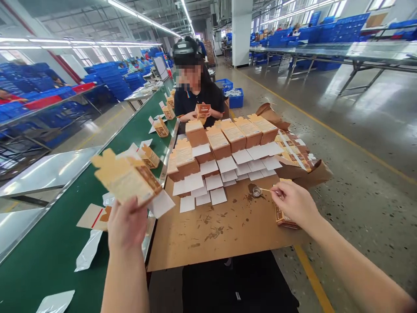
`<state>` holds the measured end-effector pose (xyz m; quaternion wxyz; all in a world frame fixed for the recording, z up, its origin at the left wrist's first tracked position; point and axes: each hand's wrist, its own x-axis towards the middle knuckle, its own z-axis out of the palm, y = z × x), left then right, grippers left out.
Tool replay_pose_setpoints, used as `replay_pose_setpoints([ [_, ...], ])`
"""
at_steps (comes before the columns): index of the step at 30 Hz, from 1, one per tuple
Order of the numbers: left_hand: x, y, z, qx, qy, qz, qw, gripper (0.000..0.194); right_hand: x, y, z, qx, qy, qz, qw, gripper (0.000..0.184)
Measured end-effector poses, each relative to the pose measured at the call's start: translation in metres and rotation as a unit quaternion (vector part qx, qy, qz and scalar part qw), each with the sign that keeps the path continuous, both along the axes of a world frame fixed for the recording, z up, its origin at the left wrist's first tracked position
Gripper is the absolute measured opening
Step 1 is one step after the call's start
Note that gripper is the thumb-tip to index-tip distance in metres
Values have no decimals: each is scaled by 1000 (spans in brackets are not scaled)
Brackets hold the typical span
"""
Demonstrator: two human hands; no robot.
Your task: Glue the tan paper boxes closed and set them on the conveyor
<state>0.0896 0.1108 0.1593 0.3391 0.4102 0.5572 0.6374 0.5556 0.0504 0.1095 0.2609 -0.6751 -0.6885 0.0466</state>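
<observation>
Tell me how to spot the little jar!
Find the brown table in front of the stacked boxes. From the right hand, follow the thin stick to its other end. There sits the jar: small, round and shiny, with dark stains beside it, unlike the square-cornered boxes.

Bright tube lights (143, 16) overhead; glare streaks the glossy floor (355, 82) at right, and the edges stretch with wide-angle distortion.

A tan carton (128, 182), flaps out, is held up tilted; a thin yellowish stick (266, 189) meets a small clear jar (257, 191)
</observation>
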Motion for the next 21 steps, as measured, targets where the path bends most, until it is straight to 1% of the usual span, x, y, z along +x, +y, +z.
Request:
replay_pose_setpoints([
  [1, -1, -25, -13, -16, -45, -16, 999, 72, 0, 11, 0, -51, -35, 1, 998, 26],
  [2, 1, -48, -29, -48, -88, -23, 995, 77, -2, 20, 0, -92, -63, 4, 994, 27],
  [4, 11, -86, -65, -121, -150, -23, 981, 85, -9, 34, -2, -143, -97, 17, 985, 29],
  [6, 28, -109, -95, -174, -170, -31, 969, 87, -14, 41, -2, -157, -105, 33, 982, 31],
  [7, 37, -115, -106, -188, -168, -43, 967, 88, -14, 43, -2, -158, -105, 39, 981, 32],
  [8, 45, -119, -113, -195, -160, -55, 966, 88, -12, 44, -2, -159, -107, 44, 980, 33],
  [9, 52, -120, -117, -197, -149, -68, 967, 90, -8, 44, 0, -160, -110, 46, 980, 33],
  [11, 63, -118, -118, -189, -128, -74, 971, 94, -1, 38, 1, -148, -103, 44, 983, 32],
  [13, 67, -114, -116, -184, -119, -75, 973, 95, -1, 22, -3, -101, -54, 48, 992, 29],
  [14, 68, -113, -116, -184, -117, -77, 973, 93, -7, 11, -9, -63, -11, 56, 996, 28],
  [16, 66, -110, -117, -192, -113, -87, 971, 91, -32, -18, -26, 19, 96, 85, 992, 27],
  [18, 62, -108, -121, -210, -104, -106, 966, 91, -72, -48, -48, 73, 193, 120, 971, 30],
  [20, 57, -107, -125, -223, -96, -121, 963, 90, -115, -73, -71, 52, 247, 156, 955, 27],
  [21, 56, -107, -126, -224, -92, -124, 962, 88, -134, -81, -81, 43, 262, 162, 950, 25],
])
